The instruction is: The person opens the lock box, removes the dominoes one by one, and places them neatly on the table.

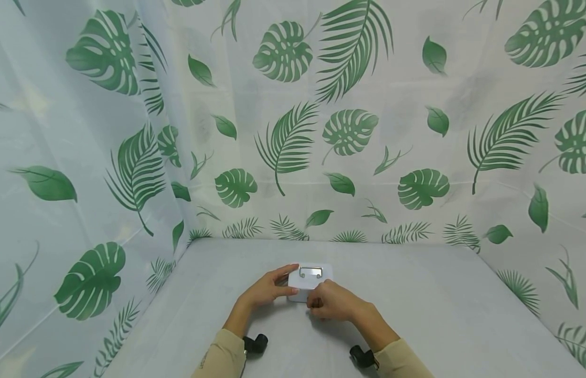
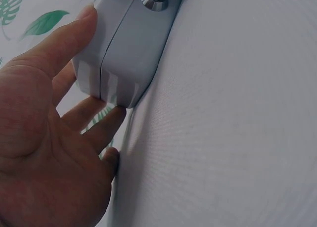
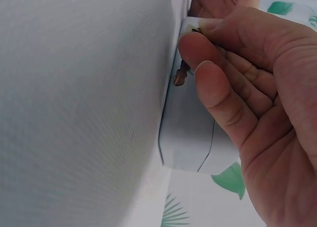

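A small white lockable metal box [image 1: 299, 296] with a folding silver handle [image 1: 311, 272] on its lid stands on the white table. My left hand [image 1: 269, 286] grips its left end, thumb at the front edge and fingers round the far side. A round metal lock [image 2: 155, 1] shows on the front face in the left wrist view. At that face my right hand [image 1: 335, 301] pinches a key, mostly hidden by the fingertips. Below the pinch, in the right wrist view, hangs a second small key [image 3: 180, 77]. The lid seam looks closed.
The white tabletop [image 1: 439, 310] reaches back to a leaf-printed curtain [image 1: 392, 152], which also hangs along the left and right sides. Black wrist cameras are strapped to the left forearm [image 1: 231, 341] and the right forearm [image 1: 398, 357].
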The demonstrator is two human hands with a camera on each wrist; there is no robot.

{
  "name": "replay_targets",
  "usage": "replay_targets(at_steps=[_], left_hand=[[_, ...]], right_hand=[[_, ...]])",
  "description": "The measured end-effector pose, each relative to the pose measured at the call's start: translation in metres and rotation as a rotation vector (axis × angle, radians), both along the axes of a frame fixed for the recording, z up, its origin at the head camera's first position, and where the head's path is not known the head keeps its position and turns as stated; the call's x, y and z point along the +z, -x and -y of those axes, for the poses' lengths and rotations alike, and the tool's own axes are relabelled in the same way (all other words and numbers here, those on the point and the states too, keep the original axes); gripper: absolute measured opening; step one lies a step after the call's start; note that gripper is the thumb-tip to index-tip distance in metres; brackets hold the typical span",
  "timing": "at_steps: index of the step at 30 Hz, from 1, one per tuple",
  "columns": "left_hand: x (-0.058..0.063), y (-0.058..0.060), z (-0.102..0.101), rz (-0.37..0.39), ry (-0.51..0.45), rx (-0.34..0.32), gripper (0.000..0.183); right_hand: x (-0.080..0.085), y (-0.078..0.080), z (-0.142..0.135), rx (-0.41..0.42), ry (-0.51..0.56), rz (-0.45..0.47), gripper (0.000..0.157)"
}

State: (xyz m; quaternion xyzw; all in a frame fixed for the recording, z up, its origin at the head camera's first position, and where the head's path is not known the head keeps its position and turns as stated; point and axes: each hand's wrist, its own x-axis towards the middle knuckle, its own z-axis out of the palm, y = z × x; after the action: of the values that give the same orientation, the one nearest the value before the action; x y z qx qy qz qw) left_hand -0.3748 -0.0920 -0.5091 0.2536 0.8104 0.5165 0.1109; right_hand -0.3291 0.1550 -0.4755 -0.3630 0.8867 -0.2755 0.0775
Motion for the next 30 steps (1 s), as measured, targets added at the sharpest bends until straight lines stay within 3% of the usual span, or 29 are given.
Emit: replay_targets(at_steps=[18,30], left_hand=[[-0.0004,0.0011,0.0006,-0.004,0.012,-0.001,0.073],[-0.0004,0.0010,0.0005,-0.005,0.009,-0.009,0.074]], right_hand=[[-0.0008,0.0008,0.0016,0.006,-0.024,-0.061,0.007],[-0.0012,-0.0006,0.0030,-0.013,-0.026,-0.050,0.006]])
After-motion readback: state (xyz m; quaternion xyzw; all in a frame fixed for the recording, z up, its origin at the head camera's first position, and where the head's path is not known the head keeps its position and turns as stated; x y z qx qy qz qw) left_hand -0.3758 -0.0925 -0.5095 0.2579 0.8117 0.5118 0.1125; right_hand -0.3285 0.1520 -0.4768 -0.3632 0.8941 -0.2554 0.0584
